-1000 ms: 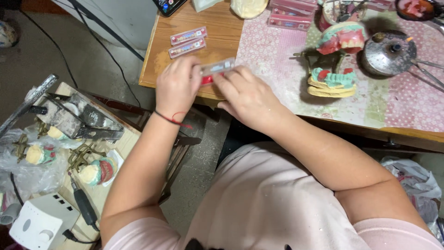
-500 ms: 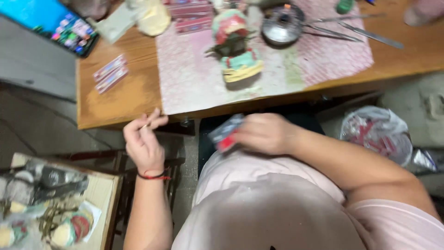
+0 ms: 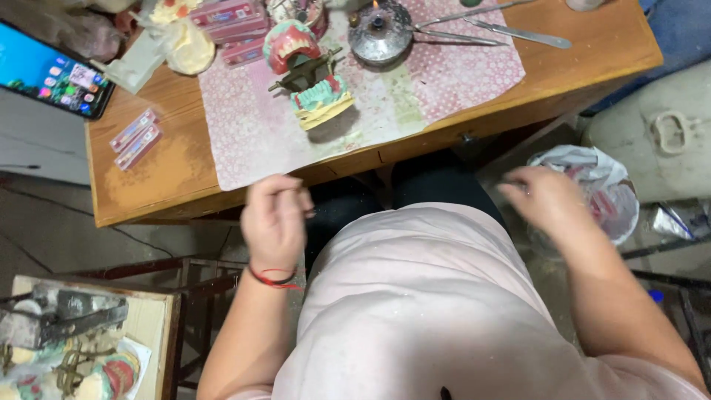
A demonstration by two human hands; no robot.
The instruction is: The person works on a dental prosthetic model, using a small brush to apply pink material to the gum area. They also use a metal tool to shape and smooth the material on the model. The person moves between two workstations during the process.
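Below worktop [image 3: 170, 185] edge, mid-frame: left hand [image 3: 275, 218] loosely curled, grip unclear; right hand [image 3: 544, 200] spread above bag [image 3: 592, 189], blurred.

A small dental-technician workshop, shown by the wooden tabletop [image 3: 592, 52] carrying a pink-and-white denture model on a metal articulator [image 3: 307, 70], a lit spirit burner [image 3: 379, 33], long steel wax tools [image 3: 511, 30] and pink wax strips [image 3: 135, 138], with more denture casts [image 3: 81, 370] on a side stand
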